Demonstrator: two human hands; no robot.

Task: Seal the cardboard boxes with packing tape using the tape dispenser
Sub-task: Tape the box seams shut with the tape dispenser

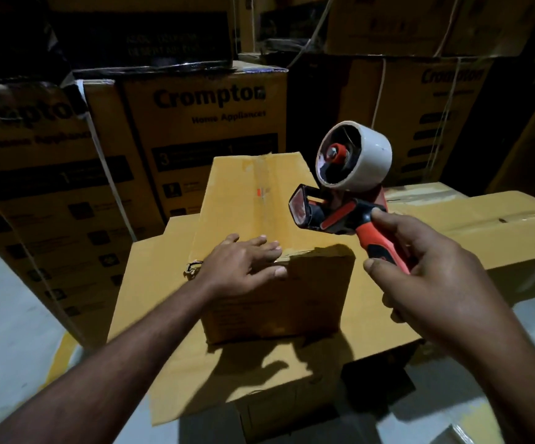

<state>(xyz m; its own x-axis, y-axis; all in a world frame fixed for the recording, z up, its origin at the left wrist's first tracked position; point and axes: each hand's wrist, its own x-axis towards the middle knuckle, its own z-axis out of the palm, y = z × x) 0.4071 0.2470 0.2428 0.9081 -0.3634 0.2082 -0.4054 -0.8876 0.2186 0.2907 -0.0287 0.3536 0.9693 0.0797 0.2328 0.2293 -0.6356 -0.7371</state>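
Cardboard box (259, 203), small and plain brown, sits in the centre of the frame on top of a wider flat carton (170, 309). The person's left hand (243, 264) lies on the box's near top edge. Its fingers are nearly straight and spread flat over the lid, the thumb rests against the front face, and nothing is held.

The right hand (426, 277), at centre right, is curled round the orange handle of the tape dispenser (340, 213). The dispenser is raised in the air just to the right of the box and does not touch it. Its pale tape roll (365, 155) points upward, and the black cutter end faces the box.

A slightly glossy strip appears to run along the lid's centre seam from the far edge toward the near one, with wrinkled tape under the left fingertips. This box therefore looks sealed along its top, or very nearly so, though the dim light leaves that uncertain. Whether the strip carries down the front face cannot be told.

At right, a second plain carton (484, 225) also shows a shiny strip on its top. The lower carton's seams are mostly hidden, so its state is unclear and it may be left to do. Printed appliance cartons (202, 123) are stacked across the upper frame, and pale floor (9, 299) shows at left.
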